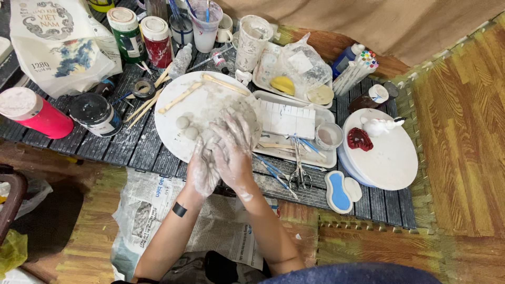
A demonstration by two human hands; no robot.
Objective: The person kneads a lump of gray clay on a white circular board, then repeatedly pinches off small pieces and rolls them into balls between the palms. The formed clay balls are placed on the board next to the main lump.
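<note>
Both clay-smeared hands, left and right, cupped shut around soft grey clay lump on round white board, near counter edge. Probably pliable, sticky, weighty; best gripped underneath.

Single head-worn view, looking steeply down from above the person's own forearms. Faces forward over the dark slatted worktop, whose far edge runs near the frame top. Close range: both hands sit mid-frame over the round white board. Floor mats fill the right side, newspaper bottom centre. No second view.
</note>
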